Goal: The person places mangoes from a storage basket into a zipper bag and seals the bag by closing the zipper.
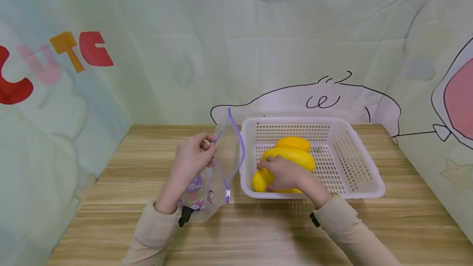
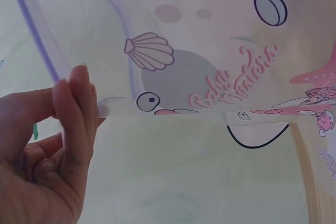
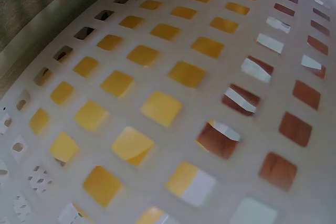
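Your L hand [image 1: 192, 153] pinches the clear printed plastic zip bag [image 1: 216, 188], prob. propping it open; R hand [image 1: 283, 171] grips a yellow oblong fruit [image 1: 260, 181] w/ white rectangular plastic basket [image 1: 366, 163] beneath.

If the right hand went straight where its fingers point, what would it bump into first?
The right hand is on the front yellow thing now. Past that, probably the wall of the white basket nearest the zip bag, though depth is hard to tell.
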The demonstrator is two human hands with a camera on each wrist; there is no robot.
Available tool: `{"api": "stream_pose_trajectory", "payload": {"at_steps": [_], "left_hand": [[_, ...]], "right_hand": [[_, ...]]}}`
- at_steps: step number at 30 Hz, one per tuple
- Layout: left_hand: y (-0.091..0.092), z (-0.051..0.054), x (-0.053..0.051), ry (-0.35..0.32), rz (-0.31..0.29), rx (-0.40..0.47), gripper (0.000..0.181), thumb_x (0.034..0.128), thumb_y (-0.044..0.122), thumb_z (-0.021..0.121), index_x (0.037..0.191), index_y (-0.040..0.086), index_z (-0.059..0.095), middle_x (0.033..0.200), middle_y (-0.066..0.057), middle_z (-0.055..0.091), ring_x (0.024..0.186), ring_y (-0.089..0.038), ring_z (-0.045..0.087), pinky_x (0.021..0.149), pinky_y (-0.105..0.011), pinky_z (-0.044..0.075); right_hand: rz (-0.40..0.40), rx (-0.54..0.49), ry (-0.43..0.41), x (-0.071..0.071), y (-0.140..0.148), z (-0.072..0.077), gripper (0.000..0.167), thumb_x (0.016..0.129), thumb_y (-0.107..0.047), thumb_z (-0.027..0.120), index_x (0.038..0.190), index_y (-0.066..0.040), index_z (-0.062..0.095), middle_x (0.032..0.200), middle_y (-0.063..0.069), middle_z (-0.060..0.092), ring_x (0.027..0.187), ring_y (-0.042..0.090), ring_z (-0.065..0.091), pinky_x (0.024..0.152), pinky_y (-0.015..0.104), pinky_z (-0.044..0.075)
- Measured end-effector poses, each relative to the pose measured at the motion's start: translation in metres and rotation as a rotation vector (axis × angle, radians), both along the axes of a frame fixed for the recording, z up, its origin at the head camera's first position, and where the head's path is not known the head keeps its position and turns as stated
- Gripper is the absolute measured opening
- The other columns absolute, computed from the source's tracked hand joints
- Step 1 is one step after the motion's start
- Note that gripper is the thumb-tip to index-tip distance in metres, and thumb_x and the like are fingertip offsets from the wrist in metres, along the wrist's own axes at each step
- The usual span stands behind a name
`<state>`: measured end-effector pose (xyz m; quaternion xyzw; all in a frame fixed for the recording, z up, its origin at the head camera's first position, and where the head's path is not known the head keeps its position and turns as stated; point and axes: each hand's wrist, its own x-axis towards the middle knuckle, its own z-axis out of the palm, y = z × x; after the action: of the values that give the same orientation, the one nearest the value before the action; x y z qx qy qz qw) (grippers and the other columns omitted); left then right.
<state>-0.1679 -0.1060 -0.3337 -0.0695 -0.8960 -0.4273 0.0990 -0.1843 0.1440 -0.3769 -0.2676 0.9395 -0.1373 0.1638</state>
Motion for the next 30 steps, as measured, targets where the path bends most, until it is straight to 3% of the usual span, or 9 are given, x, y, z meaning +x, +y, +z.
{"api": "stream_pose_trajectory", "payload": {"at_steps": [9, 24, 30], "left_hand": [[-0.0001, -0.0001, -0.0007, -0.008, 0.008, -0.011, 0.017, 0.0867, 0.008, 0.057, 0.098, 0.000, 0.067, 0.069, -0.009, 0.067, 0.045, -0.009, 0.062, 0.039, -0.023, 0.049], [-0.0002, -0.0034, -0.0026, 0.002, -0.010, -0.008, 0.016, 0.0866, 0.007, 0.056, 0.096, 0.001, 0.067, 0.068, -0.009, 0.067, 0.045, -0.008, 0.062, 0.041, -0.023, 0.051], [0.0013, -0.0040, -0.0035, -0.013, 0.001, -0.010, 0.015, 0.0869, 0.008, 0.056, 0.095, 0.001, 0.067, 0.067, -0.009, 0.067, 0.044, -0.007, 0.061, 0.041, -0.022, 0.051]], "right_hand": [[0.010, 0.036, -0.017, 0.0018, -0.0017, 0.0016, 0.062, 0.079, -0.018, 0.076, 0.136, -0.015, 0.052, 0.136, 0.011, 0.052, 0.118, 0.032, 0.050, 0.099, 0.046, 0.049], [0.020, 0.096, -0.043, -0.0015, -0.0056, -0.0001, 0.066, 0.082, -0.018, 0.074, 0.141, -0.011, 0.046, 0.144, 0.016, 0.046, 0.128, 0.036, 0.048, 0.105, 0.048, 0.044], [0.009, 0.130, -0.054, -0.0044, -0.0071, -0.0019, 0.068, 0.082, -0.019, 0.074, 0.143, -0.015, 0.044, 0.147, 0.014, 0.044, 0.131, 0.035, 0.046, 0.107, 0.048, 0.043]]}}
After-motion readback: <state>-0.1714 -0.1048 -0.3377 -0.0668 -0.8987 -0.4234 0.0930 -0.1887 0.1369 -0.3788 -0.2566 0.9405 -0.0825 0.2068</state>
